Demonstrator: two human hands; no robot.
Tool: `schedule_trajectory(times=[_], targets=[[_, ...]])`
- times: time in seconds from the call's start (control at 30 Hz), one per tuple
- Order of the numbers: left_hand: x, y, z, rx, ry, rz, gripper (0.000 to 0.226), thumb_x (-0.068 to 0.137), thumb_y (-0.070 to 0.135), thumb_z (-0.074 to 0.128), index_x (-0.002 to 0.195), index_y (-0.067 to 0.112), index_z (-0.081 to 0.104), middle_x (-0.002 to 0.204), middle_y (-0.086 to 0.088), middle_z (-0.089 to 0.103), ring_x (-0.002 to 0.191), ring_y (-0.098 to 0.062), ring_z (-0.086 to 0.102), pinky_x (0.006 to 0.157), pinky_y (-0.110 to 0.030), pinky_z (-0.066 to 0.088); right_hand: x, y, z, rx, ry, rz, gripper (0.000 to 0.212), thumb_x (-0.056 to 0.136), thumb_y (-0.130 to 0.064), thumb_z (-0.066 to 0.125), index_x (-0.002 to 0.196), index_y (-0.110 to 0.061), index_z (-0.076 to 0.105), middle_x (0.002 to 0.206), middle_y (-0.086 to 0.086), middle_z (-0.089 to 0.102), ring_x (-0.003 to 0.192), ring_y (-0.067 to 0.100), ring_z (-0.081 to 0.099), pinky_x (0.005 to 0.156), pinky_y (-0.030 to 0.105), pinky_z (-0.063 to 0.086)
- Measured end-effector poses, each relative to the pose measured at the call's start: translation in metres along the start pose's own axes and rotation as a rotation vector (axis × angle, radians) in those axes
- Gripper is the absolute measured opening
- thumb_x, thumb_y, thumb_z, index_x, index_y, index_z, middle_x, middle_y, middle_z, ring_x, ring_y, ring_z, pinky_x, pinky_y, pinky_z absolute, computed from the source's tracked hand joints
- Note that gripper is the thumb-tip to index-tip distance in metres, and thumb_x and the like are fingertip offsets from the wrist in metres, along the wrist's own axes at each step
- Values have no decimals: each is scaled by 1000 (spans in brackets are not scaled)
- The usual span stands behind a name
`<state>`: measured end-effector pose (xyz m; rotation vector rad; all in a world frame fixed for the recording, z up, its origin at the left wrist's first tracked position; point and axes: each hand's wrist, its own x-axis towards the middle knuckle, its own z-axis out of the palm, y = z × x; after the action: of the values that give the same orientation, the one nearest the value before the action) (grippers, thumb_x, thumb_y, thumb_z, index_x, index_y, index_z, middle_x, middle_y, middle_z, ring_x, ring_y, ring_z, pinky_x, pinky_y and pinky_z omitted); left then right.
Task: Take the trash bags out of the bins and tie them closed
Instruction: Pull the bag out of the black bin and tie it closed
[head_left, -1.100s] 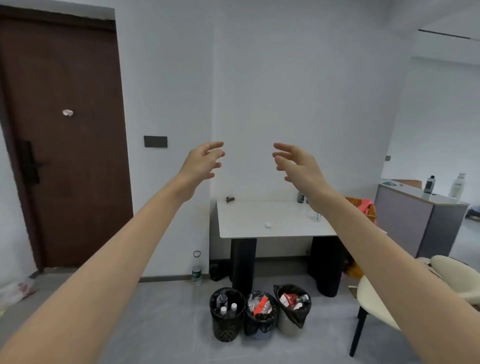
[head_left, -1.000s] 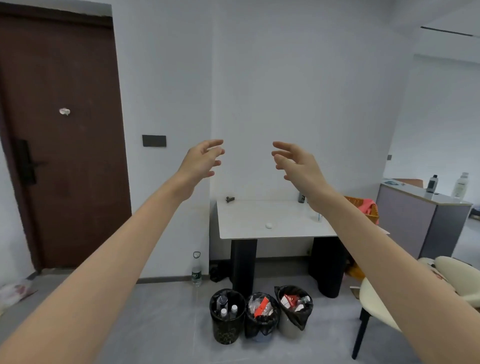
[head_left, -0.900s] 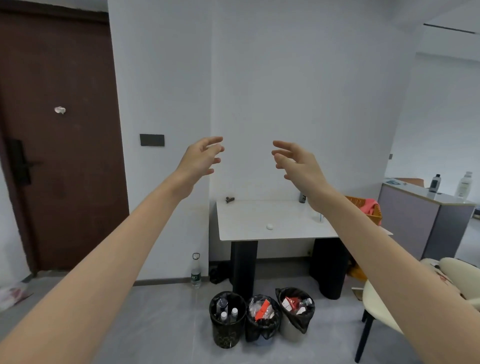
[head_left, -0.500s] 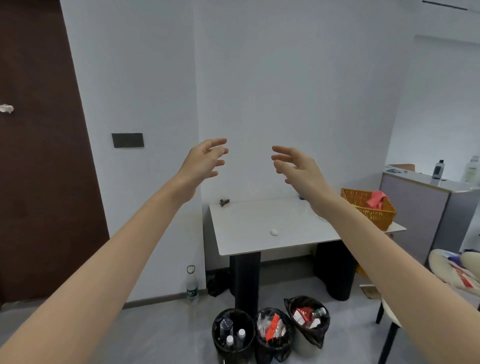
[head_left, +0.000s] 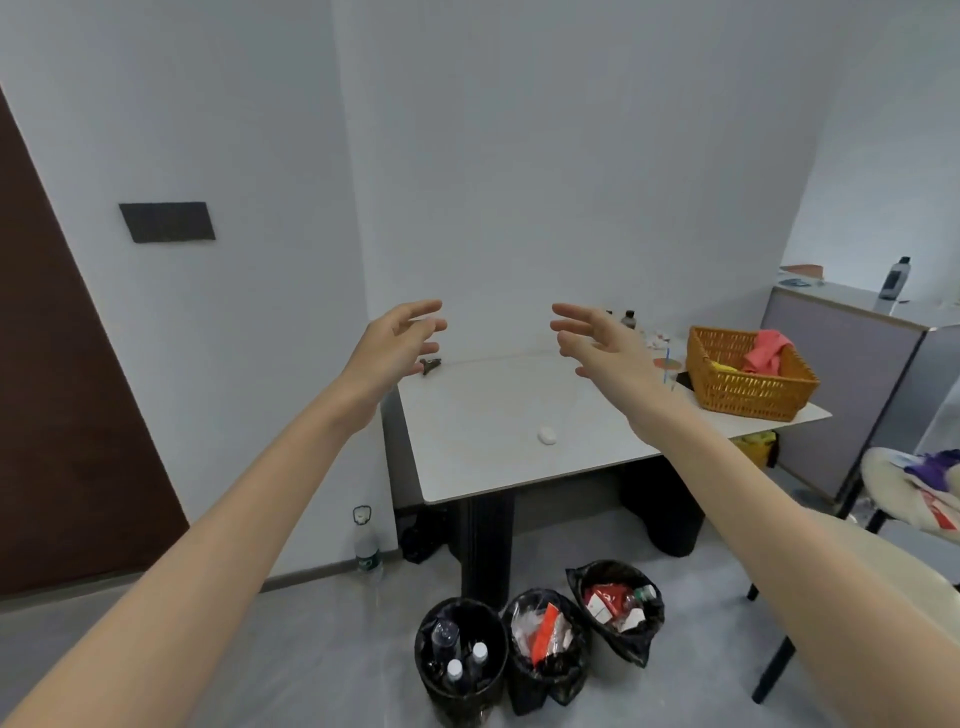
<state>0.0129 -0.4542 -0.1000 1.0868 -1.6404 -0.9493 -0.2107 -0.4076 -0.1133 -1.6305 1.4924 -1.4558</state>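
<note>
white plaster wall (head_left: 571, 156) fills the background and meets a grey floor (head_left: 234, 665), which lies open on the left and in front of the bins. a dark brown door (head_left: 62, 415) takes up the far left edge. a white rectangular table (head_left: 483, 457) on thick black legs (head_left: 485, 545) has its back edge against the wall, and its near edge overhangs the floor just behind the bins. a grey counter (head_left: 841, 374) closes off the right side. a cream round-seated chair (head_left: 883, 462) stands near the right edge, with a strip of bare floor between its black leg and the bins.

both bare forearms reach forward over the table's front edge. the left hand (head_left: 395, 348) and the right hand (head_left: 608, 353) hover apart with palms roughly facing. their fingers are spread and loosely bent, and they hold nothing.

an orange woven basket (head_left: 748, 395) with a red cloth inside sits at the table's right end. three small round bins (head_left: 457, 704) stand in a close row on the floor, just in front of the table leg and well below both hands. each is lined with one of the black trash bags (head_left: 631, 652), which sit inside untied. the left holds clear bottles, the middle white and red wrappers, the right red and white packets.

a clear plastic water bottle (head_left: 368, 551) stands against the skirting left of the table. a black rectangular wall plate (head_left: 167, 222) hangs beside the door. a small white lump (head_left: 546, 435) lies near the table's front edge.
</note>
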Motion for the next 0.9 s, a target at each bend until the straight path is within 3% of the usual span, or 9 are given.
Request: schedule_trajectory(times=[0.33,0.43,0.9], targets=[[99,-86,67,21,-35,-77,33,99,25,41,131,28,50,123,9,60,108,-9,60,99,-33,46,88,125,8,9,-105,48,30,95,-22,51,122,-36,55,121,-13,62,102,7,61,91,40,50],[126,-115,88,19,-30,-161,34,99,25,41,132,28,49,124,9,59,108,-9,60,100,-33,45,110,163,10,0,-166,90,31,96,-21,51,125,-32,55,122,-11,62,105,10,60,93,33,49],[146,-265,132,-35,-132,-503,31,98,25,41,126,32,52,114,13,63,102,-4,61,93,-28,46,118,302,56,36,-339,465,31,96,-18,51,122,-32,58,118,-18,63,107,8,61,97,33,49]])
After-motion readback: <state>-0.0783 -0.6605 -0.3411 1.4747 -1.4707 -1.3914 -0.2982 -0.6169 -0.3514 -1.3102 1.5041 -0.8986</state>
